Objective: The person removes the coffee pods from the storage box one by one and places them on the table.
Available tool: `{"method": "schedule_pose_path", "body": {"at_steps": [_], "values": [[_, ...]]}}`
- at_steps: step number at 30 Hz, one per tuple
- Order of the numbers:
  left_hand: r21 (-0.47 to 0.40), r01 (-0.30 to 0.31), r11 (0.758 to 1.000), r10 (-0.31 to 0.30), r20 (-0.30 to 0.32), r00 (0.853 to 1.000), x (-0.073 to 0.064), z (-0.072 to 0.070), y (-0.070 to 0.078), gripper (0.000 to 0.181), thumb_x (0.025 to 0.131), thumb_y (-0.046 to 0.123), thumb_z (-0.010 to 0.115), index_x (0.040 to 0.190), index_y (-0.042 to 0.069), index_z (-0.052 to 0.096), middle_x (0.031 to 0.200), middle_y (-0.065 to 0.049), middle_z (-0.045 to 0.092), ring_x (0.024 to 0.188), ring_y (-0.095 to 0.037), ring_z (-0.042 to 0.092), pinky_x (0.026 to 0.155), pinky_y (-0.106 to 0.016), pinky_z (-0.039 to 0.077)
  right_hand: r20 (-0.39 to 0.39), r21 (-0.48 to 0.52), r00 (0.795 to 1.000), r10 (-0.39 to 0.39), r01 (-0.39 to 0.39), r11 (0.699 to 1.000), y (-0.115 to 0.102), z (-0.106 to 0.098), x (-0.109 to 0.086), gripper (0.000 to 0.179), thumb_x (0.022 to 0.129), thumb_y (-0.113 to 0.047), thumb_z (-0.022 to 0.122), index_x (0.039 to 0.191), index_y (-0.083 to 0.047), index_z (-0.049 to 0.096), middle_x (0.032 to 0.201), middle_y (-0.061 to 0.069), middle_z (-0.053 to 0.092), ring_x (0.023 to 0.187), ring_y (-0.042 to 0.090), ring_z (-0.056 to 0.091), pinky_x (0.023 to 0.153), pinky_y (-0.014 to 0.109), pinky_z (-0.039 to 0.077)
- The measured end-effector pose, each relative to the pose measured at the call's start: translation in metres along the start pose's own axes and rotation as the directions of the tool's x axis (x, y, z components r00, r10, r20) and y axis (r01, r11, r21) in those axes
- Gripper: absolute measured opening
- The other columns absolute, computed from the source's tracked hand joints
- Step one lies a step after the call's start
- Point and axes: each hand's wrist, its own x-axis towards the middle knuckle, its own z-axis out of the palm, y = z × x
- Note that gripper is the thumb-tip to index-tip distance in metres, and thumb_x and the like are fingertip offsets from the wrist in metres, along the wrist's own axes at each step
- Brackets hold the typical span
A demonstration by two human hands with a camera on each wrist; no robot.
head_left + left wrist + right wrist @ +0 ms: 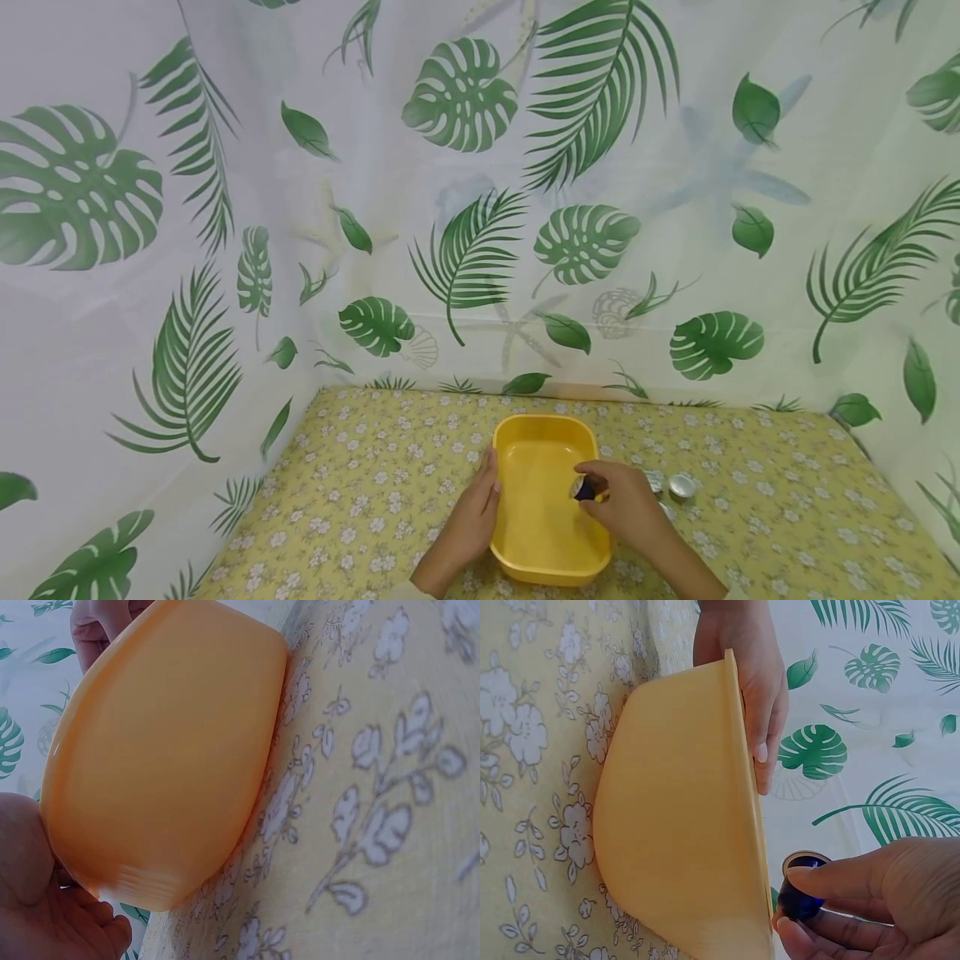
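A yellow plastic basin (543, 533) stands lengthwise on the tablecloth. At its left long side my left hand (472, 508) holds the rim, thumb at the top edge and fingers along the outer wall. Over the right rim, my right hand (626, 504) pinches a small dark blue coffee capsule (802, 885) between thumb and fingers. The capsule has a pale gold rim and is tilted. In the right wrist view it is just above the basin's edge, partly covered by the fingers. No other object shows inside the basin in the head view.
Right of the basin lie small silvery round things; one silver cup-like piece (682, 487) shows well, others are partly behind my right hand. A yellow floral cloth (360, 500) covers the table. White leaf-printed sheeting (480, 250) rises behind and at both sides.
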Motion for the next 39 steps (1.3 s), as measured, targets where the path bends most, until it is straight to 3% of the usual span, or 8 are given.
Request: {"method": "schedule_pose_path", "body": {"at_steps": [9, 19, 26, 39], "values": [[-0.005, -0.006, 1.000, 0.006, 0.003, 1.000, 0.000, 0.001, -0.004, 0.056, 0.114, 0.023, 0.026, 0.160, -0.004, 0.009, 0.167, -0.015, 0.004, 0.154, -0.036, 0.010, 0.122, -0.056, 0.013, -0.017, 0.031, 1.000, 0.006, -0.005, 0.999, 0.002, -0.002, -0.009, 0.051, 0.078, 0.006, 0.083, 0.126, 0.001, 0.069, 0.099, 0.004, 0.072, 0.082, 0.016, 0.068, 0.067, 0.030, 0.061], [-0.007, 0.002, 1.000, -0.002, 0.006, 1.000, -0.001, -0.002, -0.001, 0.054, 0.114, 0.021, 0.026, 0.160, -0.002, 0.009, 0.167, -0.013, 0.002, 0.154, -0.033, 0.009, 0.123, -0.054, 0.013, -0.014, 0.101, 0.995, 0.097, -0.095, 0.990, 0.004, -0.011, -0.018, 0.048, 0.081, 0.005, 0.081, 0.128, 0.001, 0.069, 0.103, 0.004, 0.074, 0.089, 0.020, 0.070, 0.069, 0.029, 0.061], [-0.007, -0.001, 1.000, 0.001, 0.012, 1.000, 0.000, -0.002, -0.001, 0.055, 0.114, 0.023, 0.025, 0.160, -0.002, 0.007, 0.167, -0.012, 0.001, 0.154, -0.033, 0.008, 0.123, -0.053, 0.013, -0.033, 0.135, 0.995, 0.096, -0.090, 0.987, 0.009, -0.014, -0.027, 0.046, 0.080, 0.003, 0.083, 0.124, 0.000, 0.071, 0.104, 0.005, 0.075, 0.089, 0.020, 0.071, 0.067, 0.029, 0.061], [-0.015, -0.004, 1.000, 0.004, 0.012, 1.000, 0.000, 0.000, 0.000, 0.055, 0.114, 0.021, 0.026, 0.160, -0.004, 0.007, 0.167, -0.013, 0.001, 0.154, -0.035, 0.008, 0.123, -0.054, 0.013, -0.082, 0.164, 0.981, 0.175, -0.160, 0.973, 0.020, -0.019, -0.045, 0.046, 0.081, -0.008, 0.086, 0.125, -0.006, 0.071, 0.108, 0.005, 0.073, 0.089, 0.019, 0.070, 0.071, 0.029, 0.061]]}}
